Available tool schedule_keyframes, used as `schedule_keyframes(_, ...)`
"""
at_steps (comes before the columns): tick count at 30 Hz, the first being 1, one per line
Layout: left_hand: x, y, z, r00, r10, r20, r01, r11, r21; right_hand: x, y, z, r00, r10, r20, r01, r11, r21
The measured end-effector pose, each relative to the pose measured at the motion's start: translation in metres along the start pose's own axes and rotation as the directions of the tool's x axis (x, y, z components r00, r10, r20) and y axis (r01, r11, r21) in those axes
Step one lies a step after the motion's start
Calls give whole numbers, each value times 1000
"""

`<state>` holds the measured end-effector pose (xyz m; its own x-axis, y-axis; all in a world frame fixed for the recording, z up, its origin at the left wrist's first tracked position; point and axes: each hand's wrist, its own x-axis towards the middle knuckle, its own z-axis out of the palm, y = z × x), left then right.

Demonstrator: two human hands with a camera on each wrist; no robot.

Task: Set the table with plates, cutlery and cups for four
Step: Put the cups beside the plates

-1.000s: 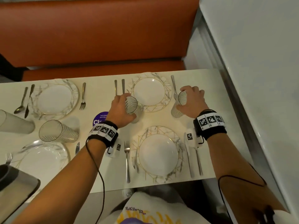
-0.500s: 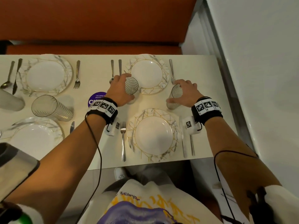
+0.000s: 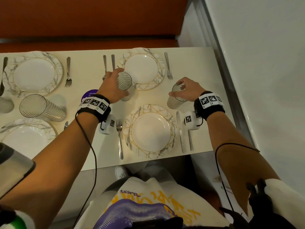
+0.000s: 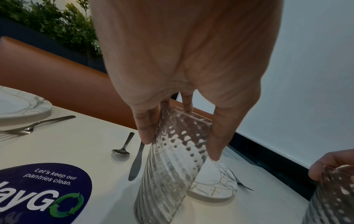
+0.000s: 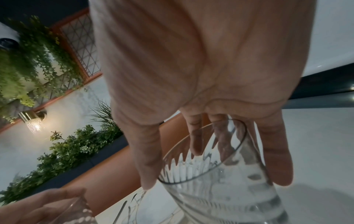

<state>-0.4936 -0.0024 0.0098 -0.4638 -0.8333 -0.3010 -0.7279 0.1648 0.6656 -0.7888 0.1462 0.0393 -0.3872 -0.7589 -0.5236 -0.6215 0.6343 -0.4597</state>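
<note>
My left hand point(image 3: 112, 86) grips a ribbed clear glass point(image 3: 125, 82) near its rim, at the near left edge of the far plate point(image 3: 143, 68). In the left wrist view this glass point(image 4: 172, 159) leans, its base on the table. My right hand point(image 3: 188, 90) grips a second ribbed glass point(image 3: 176, 98) by the rim, above the table at the far right of the near plate point(image 3: 151, 131). The right wrist view has fingers point(image 5: 147, 159) spread round that glass's rim point(image 5: 220, 174). A fork point(image 3: 120, 138), a knife point(image 3: 179, 131) and a spoon handle point(image 3: 190, 141) flank the near plate.
Two more plates point(image 3: 34, 73) point(image 3: 26, 138) lie at the left with a fork point(image 3: 68, 71) beside the far one. A glass point(image 3: 41, 108) lies on its side between them, another point(image 3: 5, 104) at the left edge. An orange bench point(image 3: 90, 17) runs behind; a white wall point(image 3: 255, 63) is at the right.
The right hand has brought its glass away from the far fork toward the near plate. The left hand stays with its glass by the far plate. The head view has tipped further down.
</note>
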Motion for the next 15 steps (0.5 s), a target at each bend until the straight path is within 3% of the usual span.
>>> schedule_keyframes(3, -4, 2, 0, 1000, -2, 9, 3, 999, -51, 1, 5, 0, 1000, -5, -9, 5, 1000, 7)
schedule_keyframes(6, -8, 3, 3, 993, -99, -69, 86, 983, -165, 3, 6, 0, 1000, -6, -6, 6, 1000, 6)
schedule_keyframes(15, -6, -3, -3, 972, -202, -117, 180, 968, -176, 4, 4, 2, 1000, 12, -5, -12, 999, 35)
